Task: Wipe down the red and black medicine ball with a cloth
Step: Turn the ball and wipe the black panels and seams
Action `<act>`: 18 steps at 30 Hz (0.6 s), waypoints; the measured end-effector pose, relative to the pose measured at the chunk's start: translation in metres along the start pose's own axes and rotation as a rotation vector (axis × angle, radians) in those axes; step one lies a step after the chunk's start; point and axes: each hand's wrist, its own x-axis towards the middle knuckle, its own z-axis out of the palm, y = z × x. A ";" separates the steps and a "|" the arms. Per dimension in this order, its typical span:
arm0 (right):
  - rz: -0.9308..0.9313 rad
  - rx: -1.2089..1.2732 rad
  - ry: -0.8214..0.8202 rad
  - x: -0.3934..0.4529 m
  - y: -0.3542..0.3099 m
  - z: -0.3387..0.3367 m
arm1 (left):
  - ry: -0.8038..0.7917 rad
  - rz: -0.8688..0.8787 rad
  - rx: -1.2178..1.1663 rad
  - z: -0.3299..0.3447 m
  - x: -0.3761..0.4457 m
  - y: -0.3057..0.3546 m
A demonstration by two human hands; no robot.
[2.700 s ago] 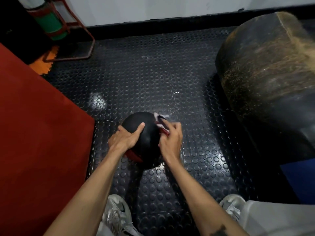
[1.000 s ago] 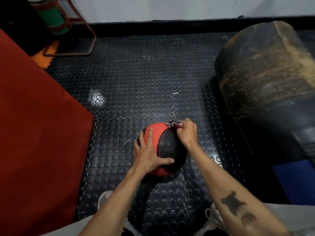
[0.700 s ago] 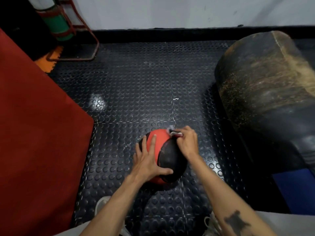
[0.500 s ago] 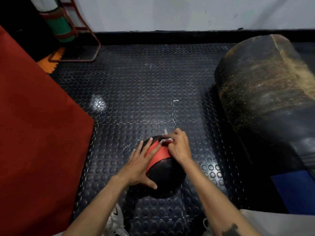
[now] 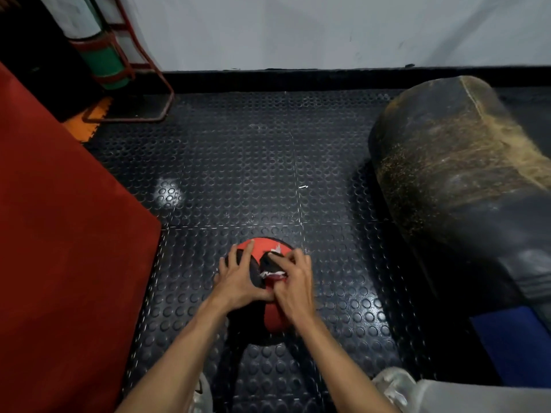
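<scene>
Ball (image 5: 275,320) rolled nearer; left hand (image 5: 238,278) flat, right hand (image 5: 293,281) clutching one cloth (image 5: 272,271).

Open studded floor (image 5: 253,162) ahead; red mat (image 5: 59,234) blocks left, punching bag (image 5: 453,180) right

balls: 1 (image 5: 275,320) | cloths: 1 (image 5: 272,268) | hands: 2 (image 5: 235,278) (image 5: 293,283) | shoes: apparently 2 (image 5: 390,386)
</scene>
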 end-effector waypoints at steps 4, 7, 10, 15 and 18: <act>0.141 -0.025 -0.055 0.059 0.006 -0.004 | -0.017 0.052 0.030 0.001 -0.009 -0.005; 0.135 0.008 -0.020 0.047 0.003 -0.001 | -0.007 0.052 0.022 0.000 -0.006 -0.004; 0.051 0.066 0.097 -0.015 0.000 0.007 | -0.015 0.048 -0.013 -0.011 0.002 -0.006; 0.151 0.050 0.087 0.028 0.003 -0.001 | -0.043 0.048 0.029 -0.007 -0.002 -0.003; 0.145 0.013 0.036 0.034 0.006 -0.004 | -0.066 0.059 0.046 -0.011 0.000 -0.004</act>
